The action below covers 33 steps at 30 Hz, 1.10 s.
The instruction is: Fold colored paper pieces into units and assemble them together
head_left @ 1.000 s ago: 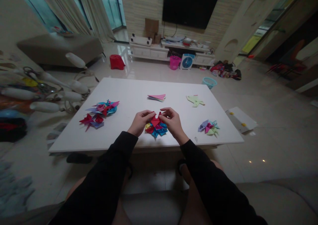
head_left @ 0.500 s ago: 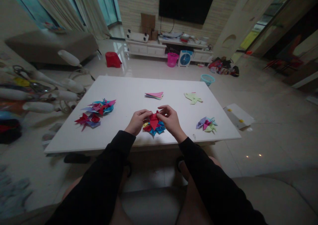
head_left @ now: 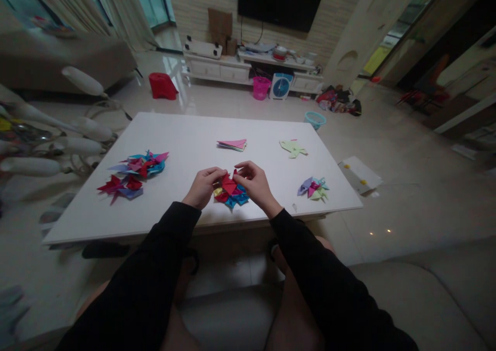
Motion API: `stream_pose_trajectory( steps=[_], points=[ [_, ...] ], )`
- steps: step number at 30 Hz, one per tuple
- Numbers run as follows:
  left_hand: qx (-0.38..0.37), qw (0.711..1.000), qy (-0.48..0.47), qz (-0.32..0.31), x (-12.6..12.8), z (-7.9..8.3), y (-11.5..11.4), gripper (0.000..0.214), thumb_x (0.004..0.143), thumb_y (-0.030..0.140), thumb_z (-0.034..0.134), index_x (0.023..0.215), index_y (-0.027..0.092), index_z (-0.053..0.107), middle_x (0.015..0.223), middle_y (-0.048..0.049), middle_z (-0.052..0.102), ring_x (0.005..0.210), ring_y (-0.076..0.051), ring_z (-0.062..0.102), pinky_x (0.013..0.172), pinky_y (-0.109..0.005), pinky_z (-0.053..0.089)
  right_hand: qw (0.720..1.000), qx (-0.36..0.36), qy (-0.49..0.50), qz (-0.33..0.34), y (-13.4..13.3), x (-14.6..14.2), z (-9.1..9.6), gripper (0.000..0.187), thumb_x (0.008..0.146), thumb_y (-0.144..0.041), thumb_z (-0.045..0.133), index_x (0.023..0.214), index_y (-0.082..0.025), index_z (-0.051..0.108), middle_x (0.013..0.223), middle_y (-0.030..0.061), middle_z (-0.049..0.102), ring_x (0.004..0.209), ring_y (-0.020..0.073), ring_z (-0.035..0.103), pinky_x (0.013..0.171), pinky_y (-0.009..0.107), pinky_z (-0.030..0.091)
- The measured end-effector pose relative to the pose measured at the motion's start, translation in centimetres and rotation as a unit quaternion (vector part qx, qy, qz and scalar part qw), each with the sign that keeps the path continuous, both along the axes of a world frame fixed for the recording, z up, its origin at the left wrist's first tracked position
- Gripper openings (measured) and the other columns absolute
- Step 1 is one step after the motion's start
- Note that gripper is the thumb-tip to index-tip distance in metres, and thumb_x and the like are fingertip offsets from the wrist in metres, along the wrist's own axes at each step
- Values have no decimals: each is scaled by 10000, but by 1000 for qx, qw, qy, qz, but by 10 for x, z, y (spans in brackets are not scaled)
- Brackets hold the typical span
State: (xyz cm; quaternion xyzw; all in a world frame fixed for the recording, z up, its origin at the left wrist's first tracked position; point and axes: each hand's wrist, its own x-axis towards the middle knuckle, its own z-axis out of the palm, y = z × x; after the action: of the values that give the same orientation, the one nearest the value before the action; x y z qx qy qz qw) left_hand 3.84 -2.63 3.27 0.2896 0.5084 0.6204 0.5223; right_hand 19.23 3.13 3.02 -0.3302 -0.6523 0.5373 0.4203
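A red folded paper piece (head_left: 229, 184) is pinched between my two hands above the table's near side. My left hand (head_left: 204, 186) grips its left edge with thumb and fingers. On the other side, my right hand (head_left: 253, 184) holds its upper right tip. Directly beneath lies a pile of blue, red and yellow origami pieces (head_left: 235, 200), partly hidden by the red paper. Beyond my hands rests a stack of folded coloured paper (head_left: 232, 144) with a pink sheet on top.
Origami piles lie on the white table (head_left: 186, 134): a large one (head_left: 145, 164) and a red-purple one (head_left: 122, 188) at left, a smaller one (head_left: 313, 188) at right. A pale green folded paper (head_left: 293, 148) lies farther back. A blue basket (head_left: 314, 119) stands behind the table.
The whole scene has shifted left in view as the head turned slightly. Both hands still hold the red paper, whose upper tips now stand a little farther apart.
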Motion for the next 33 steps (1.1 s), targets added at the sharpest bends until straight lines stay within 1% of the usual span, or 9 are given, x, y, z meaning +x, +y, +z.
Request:
stream_pose_trajectory(
  steps=[6,11,14,17,19,22,27,30,33],
  points=[
    [1,1000,9,6,1,0,1,253,595,352,831,625,149,682,688,-18,601,665,-126,540,609,-244,427,1000,7,-17,11,2,0,-3,240,730,-254,705,965,-217,674,739,-40,640,698,135,595,679,284,472],
    [-2,1000,12,9,1,1,1,217,632,333,812,747,169,727,784,-36,638,642,-116,531,567,-237,399,1000,6,-14,-1,7,5,-8,226,726,-230,702,951,-213,686,753,-32,642,678,131,586,653,278,473],
    [-20,1000,12,-8,1,-2,2,282,592,319,850,804,171,739,782,-27,651,630,-109,533,588,-238,414,1000,-1,-19,-4,10,10,-12,237,735,-244,701,969,-216,676,760,-31,643,699,135,600,667,279,494],
    [-27,999,34,-28,3,-5,2,385,527,317,902,843,160,746,846,-41,699,708,-137,597,646,-255,451,1000,5,-24,-6,11,17,-14,245,741,-264,700,977,-212,663,766,-30,637,713,134,605,678,277,503],
    [-35,997,53,-45,4,-8,2,426,508,337,919,852,150,749,879,-57,718,759,-163,628,675,-272,468,1000,11,-27,-9,11,21,-15,247,741,-270,701,975,-208,658,754,-34,627,697,130,597,664,271,499],
    [-52,993,86,-61,5,-10,2,440,514,381,920,834,136,746,841,-60,714,717,-159,617,651,-274,459,999,15,-39,-17,11,27,-16,242,740,-267,696,971,-205,655,744,-39,614,669,126,597,635,264,499],
    [-45,993,99,-44,4,-13,3,439,540,393,908,846,141,720,778,-39,691,647,-143,601,598,-259,438,998,12,-60,-24,14,32,-20,208,761,-253,673,962,-216,640,753,-46,618,636,125,640,599,256,517],
    [-47,994,92,-41,3,-13,4,443,534,380,907,849,137,714,764,-44,691,650,-146,607,582,-250,431,996,30,-77,-32,21,37,-25,150,799,-258,635,944,-218,635,759,-42,624,628,123,659,595,250,520],
    [-51,994,87,-39,3,-10,4,426,534,361,895,849,139,713,766,-51,695,648,-149,609,577,-250,431,990,60,-114,-55,30,49,-31,177,801,-245,616,974,-218,636,763,-47,623,631,116,653,616,248,517]
  ],
)
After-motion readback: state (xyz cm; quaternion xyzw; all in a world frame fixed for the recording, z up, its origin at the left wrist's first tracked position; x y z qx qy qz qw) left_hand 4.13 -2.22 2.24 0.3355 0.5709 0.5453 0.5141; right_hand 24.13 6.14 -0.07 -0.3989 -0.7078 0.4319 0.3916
